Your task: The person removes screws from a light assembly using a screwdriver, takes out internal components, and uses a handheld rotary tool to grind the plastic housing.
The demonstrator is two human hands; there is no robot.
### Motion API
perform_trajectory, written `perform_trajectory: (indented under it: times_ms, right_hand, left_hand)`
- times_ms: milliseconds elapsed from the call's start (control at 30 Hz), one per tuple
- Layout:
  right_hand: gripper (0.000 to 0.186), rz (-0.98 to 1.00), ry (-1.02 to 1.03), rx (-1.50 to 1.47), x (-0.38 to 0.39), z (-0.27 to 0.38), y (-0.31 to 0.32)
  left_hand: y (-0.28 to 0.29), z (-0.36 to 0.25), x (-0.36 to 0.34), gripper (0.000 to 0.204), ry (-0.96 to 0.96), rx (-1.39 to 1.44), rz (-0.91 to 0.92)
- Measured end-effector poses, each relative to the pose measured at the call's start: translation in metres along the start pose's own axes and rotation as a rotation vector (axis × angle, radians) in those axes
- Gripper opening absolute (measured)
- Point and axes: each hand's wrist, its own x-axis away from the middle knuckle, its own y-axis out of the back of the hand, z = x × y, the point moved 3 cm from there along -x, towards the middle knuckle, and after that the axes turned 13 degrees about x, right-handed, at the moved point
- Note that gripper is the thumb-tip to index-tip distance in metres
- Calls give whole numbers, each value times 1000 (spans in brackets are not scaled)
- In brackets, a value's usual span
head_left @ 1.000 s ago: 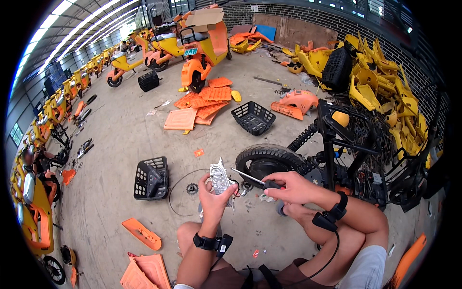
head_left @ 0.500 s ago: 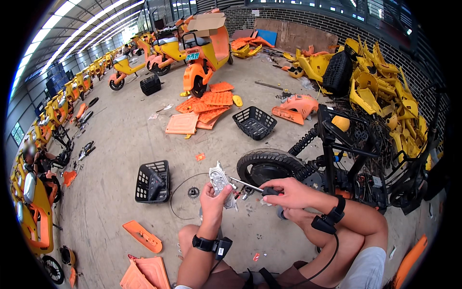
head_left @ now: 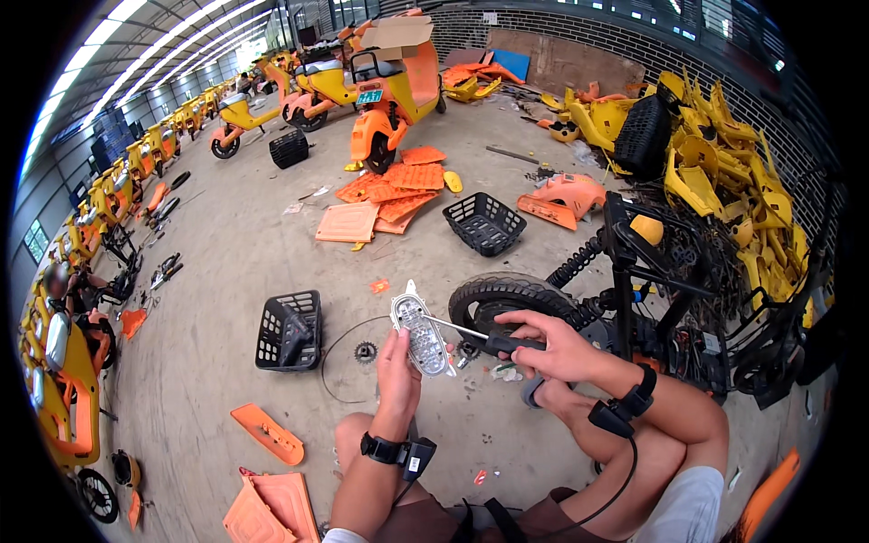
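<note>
The left hand (head_left: 396,376) has its fingers narrow, thumb against the rest, pinching the lower left edge of a silvery oval part (head_left: 422,337) with a clear face, held above the floor (head_left: 217,271) in front of the knees. The right hand (head_left: 557,348) is curled around the dark handle of a screwdriver (head_left: 457,327); its metal shaft points left, the tip over the oval's upper portion. Whether it touches, I can't tell from here.

What worries me is that nothing supports the oval beneath. A hard push could twist it out of that one-sided pinch, and a slipping tip could scratch the clear face or skid into the left thumb. Dropped, it could chip on the bare ground, near the toothed ring (head_left: 365,351) and the loop of cable (head_left: 323,366).

As for writing, I can make out none on the oval or the tool. The black unit (head_left: 418,457) on the left wrist bears a white label, too small to read, and so is the pale label (head_left: 711,343) inside the stripped scooter frame (head_left: 620,290). Farther off, an orange-and-yellow scooter (head_left: 424,77) wears a green plate (head_left: 370,97) with pale characters.
</note>
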Motion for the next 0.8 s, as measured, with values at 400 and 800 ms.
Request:
perform_trajectory:
  times_ms: [400, 800]
  right_hand:
    - [33, -285, 284, 252, 28, 36, 25]
    - [38, -391, 524, 238, 49, 61, 18]
  left_hand:
    - [7, 14, -6, 62, 237, 296, 190]
    - [11, 9, 3, 64, 288, 537, 382]
